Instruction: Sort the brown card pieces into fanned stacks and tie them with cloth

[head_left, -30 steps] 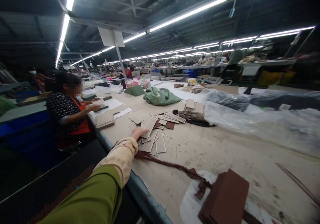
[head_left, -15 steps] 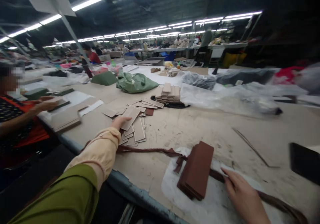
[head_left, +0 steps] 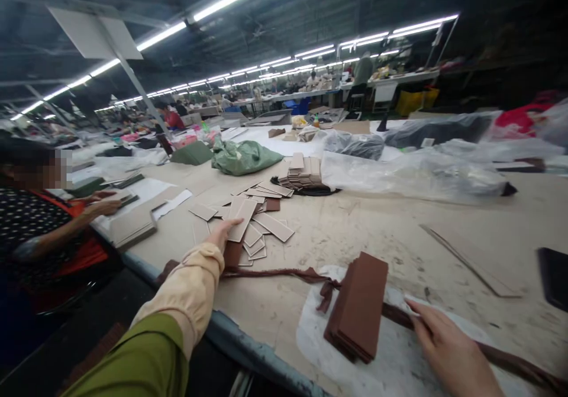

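Observation:
My left hand (head_left: 224,234) grips a beige rectangular panel (head_left: 242,218) with pale edges, over a loose pile of similar pieces (head_left: 273,225). A brown surface shows just under that hand. To the right, a tilted stack of brown rectangular pieces (head_left: 358,305) lies on a whitish sheet (head_left: 310,326). My right hand (head_left: 448,341) is beside this stack, over a long brown cloth strip (head_left: 501,354). Its thumb and forefinger are drawn together; what they hold, if anything, cannot be made out. A knotted brown strip (head_left: 275,271) runs between the pile and the stack.
Behind the pile stand neatly stacked beige pieces (head_left: 304,172), near a green bag (head_left: 248,157) and clear plastic sheeting (head_left: 399,175). A co-worker (head_left: 44,219) handles pieces at the left. A thin bent strip (head_left: 465,261) and a dark flat object (head_left: 552,278) lie right.
The view has shifted slightly. My left hand has lifted and turned the beige panel upright; the loose pieces beneath have shifted, one sliding to the right. My right hand stays by the brown stack.

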A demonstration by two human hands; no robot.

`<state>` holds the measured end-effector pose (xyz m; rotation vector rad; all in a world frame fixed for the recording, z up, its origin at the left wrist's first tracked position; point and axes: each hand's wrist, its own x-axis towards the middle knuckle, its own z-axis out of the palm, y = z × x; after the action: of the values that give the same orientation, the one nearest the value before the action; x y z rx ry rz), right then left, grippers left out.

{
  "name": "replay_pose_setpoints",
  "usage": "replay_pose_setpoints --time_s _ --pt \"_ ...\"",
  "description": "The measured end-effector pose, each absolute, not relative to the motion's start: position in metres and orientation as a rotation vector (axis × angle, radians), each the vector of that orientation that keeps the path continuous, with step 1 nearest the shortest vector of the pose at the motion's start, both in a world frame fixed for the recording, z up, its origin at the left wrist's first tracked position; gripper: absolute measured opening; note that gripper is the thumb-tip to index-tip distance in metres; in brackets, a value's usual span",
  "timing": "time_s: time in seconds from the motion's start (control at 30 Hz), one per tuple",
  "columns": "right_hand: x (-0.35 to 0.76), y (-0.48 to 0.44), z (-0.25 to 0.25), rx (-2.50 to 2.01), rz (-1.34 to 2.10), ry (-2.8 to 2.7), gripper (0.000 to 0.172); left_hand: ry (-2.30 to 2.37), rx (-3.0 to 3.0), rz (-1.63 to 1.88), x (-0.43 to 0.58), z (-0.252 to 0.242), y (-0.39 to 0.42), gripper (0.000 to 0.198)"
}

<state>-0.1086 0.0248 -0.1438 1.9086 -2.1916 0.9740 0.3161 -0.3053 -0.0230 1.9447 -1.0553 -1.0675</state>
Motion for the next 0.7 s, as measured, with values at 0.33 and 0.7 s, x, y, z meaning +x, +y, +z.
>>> replay_pose_setpoints --time_s 0.33,0.7 --pt "-0.009 0.009 -0.087 2.007 1.004 -2.158 0.055 -1.307 1.979 -0.867 0.278 -0.034 -0.271 0.06" --pt "-0.005 0.018 -0.079 2.162 0.874 -2.298 0.042 -2.242 1.107 -1.104 0.147 -0.081 -0.091 0.035"
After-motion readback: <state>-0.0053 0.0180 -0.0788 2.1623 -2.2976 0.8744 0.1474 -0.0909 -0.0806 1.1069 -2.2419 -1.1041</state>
